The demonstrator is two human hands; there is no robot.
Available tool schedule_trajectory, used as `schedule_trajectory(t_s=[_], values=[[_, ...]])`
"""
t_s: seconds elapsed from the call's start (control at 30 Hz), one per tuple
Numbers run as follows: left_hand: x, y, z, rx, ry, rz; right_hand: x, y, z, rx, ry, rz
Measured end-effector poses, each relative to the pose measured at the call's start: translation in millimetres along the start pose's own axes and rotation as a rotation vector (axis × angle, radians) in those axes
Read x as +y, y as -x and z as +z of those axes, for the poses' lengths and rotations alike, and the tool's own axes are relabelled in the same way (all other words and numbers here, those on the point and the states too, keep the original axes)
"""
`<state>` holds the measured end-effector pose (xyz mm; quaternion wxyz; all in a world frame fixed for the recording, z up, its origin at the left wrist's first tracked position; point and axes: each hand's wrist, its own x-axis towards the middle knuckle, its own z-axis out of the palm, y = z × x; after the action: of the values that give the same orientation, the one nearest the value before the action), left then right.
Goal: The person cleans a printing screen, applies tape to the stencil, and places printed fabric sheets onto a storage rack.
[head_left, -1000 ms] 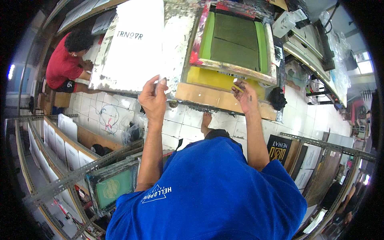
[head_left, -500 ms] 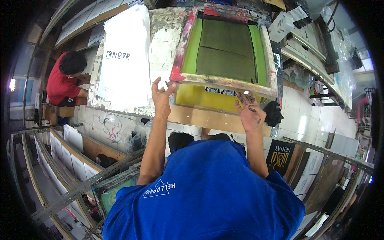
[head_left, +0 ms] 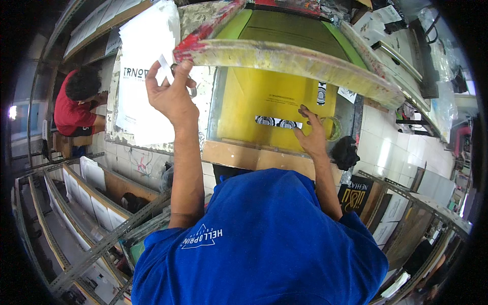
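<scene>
We list one screen frame [head_left: 295, 63], likely stiff, weighty, best rim-held; left hand [head_left: 175, 99], fingers curled about a white slip [head_left: 165, 70]; right hand [head_left: 313, 138], fingers part-spread, contact unclear.

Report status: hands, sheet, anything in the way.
Left hand at corner of raised screen frame. Right hand open beside nearer patterned strip on yellow sheet. Frame overhangs sheet's far part.

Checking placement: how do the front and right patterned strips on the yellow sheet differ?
The front strip runs sideways; the right strip runs front to back. The front strip looks longer; the right strip may be partly hidden by the raised frame. Both are black and white.
</scene>
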<state>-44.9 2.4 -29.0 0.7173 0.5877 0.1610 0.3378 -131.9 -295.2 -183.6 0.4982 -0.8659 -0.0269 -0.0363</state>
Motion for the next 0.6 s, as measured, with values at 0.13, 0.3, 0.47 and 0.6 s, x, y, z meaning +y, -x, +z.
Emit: schedule_trajectory(t_s=[0.13,0.3,0.47,0.6], values=[[8.9,-15.6,11.2,-0.009,0.006,0.063,16.0,-8.9,19.9,-0.092,0.323,-0.079],[6.0,-24.8,3.6,-0.043,-0.016,0.082,23.1,-8.7,25.2,-0.138,0.368,-0.201],[10.4,-30.8,7.1,-0.074,0.032,0.056,24.5,-14.0,20.9,-0.135,0.196,-0.215],[9.0,-33.5,7.4,-0.100,0.007,0.067,31.2,-11.8,27.3,-0.199,-0.336,0.294]])
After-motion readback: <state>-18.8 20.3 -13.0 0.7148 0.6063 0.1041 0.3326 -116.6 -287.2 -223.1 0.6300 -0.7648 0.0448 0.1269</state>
